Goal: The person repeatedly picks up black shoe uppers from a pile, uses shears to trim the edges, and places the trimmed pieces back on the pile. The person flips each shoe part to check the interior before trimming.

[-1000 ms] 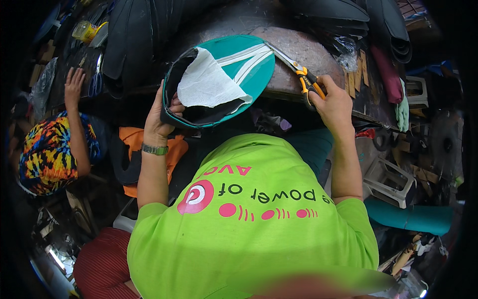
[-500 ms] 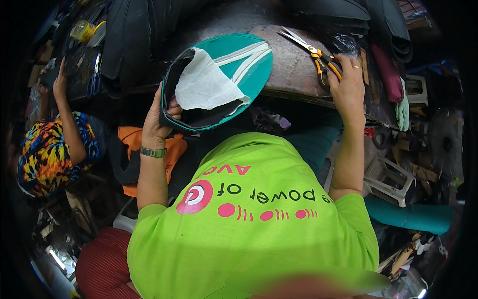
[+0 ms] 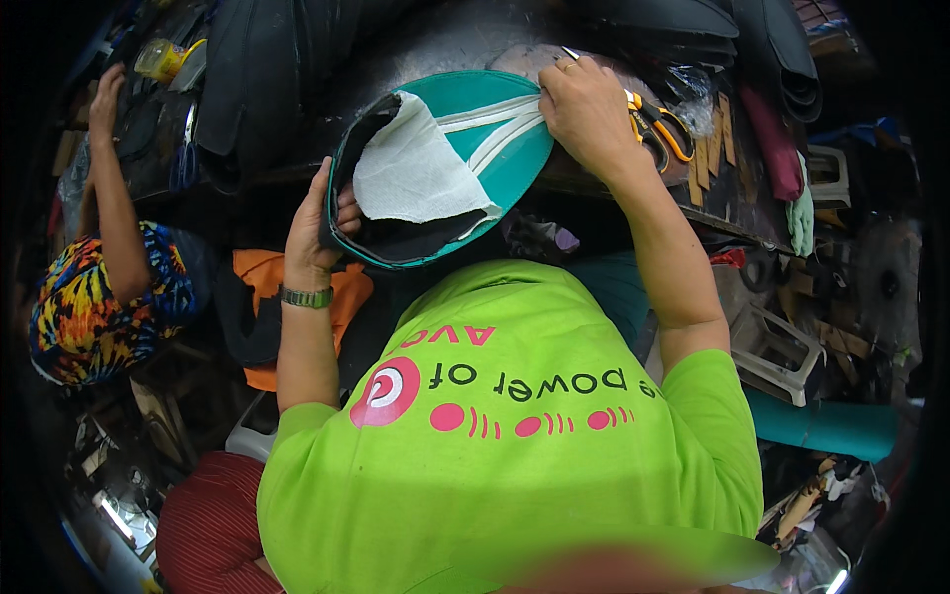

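Note:
A teal, oval sewn piece, with a black-lined opening, a white cloth patch and white strips meeting at its far right end, is held over the table's near edge. My left hand grips its left rim, the thumb outside and the fingers reaching into the black lining. At the opposite end my right hand has its fingers closed on the tip where the strips meet; the fingertips are partly hidden. Scissors with orange and black handles lie on the table just beyond my right hand, which covers part of their blades.
Dark folded sheets cover the table's far side. Thin wooden strips lie right of the scissors. At left another person in a colourful shirt raises an arm. A plastic stool and teal roll stand at right.
My right hand has left the scissors' handles and moved left onto the piece's tip. The teal piece has shifted slightly nearer and right. The other person's hand has moved up.

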{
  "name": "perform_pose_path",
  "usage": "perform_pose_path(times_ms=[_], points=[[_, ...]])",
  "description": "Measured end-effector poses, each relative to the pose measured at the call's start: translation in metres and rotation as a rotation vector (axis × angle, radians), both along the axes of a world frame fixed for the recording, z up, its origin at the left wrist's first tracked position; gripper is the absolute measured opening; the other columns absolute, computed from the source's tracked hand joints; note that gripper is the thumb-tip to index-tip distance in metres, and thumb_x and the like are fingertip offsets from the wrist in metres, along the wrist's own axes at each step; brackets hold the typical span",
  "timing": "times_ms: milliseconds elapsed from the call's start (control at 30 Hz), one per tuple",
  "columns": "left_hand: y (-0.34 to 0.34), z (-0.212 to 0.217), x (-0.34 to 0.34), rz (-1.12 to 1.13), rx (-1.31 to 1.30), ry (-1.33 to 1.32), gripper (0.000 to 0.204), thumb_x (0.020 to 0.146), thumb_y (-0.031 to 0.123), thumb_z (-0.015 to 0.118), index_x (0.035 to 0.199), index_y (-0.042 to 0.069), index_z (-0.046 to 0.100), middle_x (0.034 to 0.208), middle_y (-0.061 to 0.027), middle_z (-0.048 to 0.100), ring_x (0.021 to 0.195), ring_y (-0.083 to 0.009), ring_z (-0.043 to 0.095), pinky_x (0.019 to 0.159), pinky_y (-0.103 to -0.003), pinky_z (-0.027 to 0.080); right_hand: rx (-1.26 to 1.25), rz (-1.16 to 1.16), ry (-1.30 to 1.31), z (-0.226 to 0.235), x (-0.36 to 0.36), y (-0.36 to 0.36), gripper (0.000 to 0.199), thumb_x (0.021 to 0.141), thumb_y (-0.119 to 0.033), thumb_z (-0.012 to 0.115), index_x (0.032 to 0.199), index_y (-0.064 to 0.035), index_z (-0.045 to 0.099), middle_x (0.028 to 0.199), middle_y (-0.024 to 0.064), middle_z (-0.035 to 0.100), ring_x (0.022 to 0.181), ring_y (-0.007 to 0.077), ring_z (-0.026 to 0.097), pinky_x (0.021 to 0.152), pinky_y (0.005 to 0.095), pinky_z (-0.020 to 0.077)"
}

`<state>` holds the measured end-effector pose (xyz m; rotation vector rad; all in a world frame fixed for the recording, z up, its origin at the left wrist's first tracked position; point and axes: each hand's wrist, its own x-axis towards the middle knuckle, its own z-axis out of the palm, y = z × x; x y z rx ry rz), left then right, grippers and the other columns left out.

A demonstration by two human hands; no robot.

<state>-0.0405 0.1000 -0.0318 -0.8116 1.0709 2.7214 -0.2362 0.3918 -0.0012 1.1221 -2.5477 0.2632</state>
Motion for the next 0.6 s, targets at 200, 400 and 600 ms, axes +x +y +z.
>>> perform_pose_path(times_ms=[200, 400, 600], points=[[-0.003, -0.005, 0.0, 0.007, 0.049, 0.014, 0.034, 0.101, 0.043, 0.058, 0.101, 0.01, 0.062, 0.068, 0.0038, 0.043, 0.05, -0.0018, 0.037, 0.043, -0.014, 0.032, -0.345, -0.074, -0.168, 0.001, -0.002, 0.015, 0.011, 0.084, -0.012, 0.063, 0.09, -0.002, 0.063, 0.085, 0.0138, 0.063, 0.083, 0.0329, 0.06, 0.074, 0.0431, 0.0484], [-0.004, -0.013, -0.001, 0.007, 0.175, 0.021, 0.034, 0.103, 0.04, 0.055, 0.11, 0.008, 0.061, 0.07, 0.0023, 0.042, 0.05, -0.0021, 0.037, 0.042, -0.014, 0.032, -0.641, -0.198, -0.319, -0.012, 0.014, 0.03, 0.013, 0.083, -0.014, 0.062, 0.083, -0.0012, 0.064, 0.079, 0.0141, 0.064, 0.077, 0.0317, 0.061, 0.07, 0.0422, 0.0476], [-0.007, -0.006, 0.0, 0.022, 0.156, 0.007, 0.035, 0.103, 0.039, 0.055, 0.107, 0.004, 0.058, 0.071, 0.0017, 0.042, 0.05, -0.002, 0.037, 0.042, -0.014, 0.031, -0.793, -0.3, -0.309, -0.023, 0.017, 0.041, 0.014, 0.084, -0.014, 0.062, 0.084, -0.0011, 0.065, 0.077, 0.0146, 0.063, 0.076, 0.0305, 0.062, 0.069, 0.0398, 0.0482]])
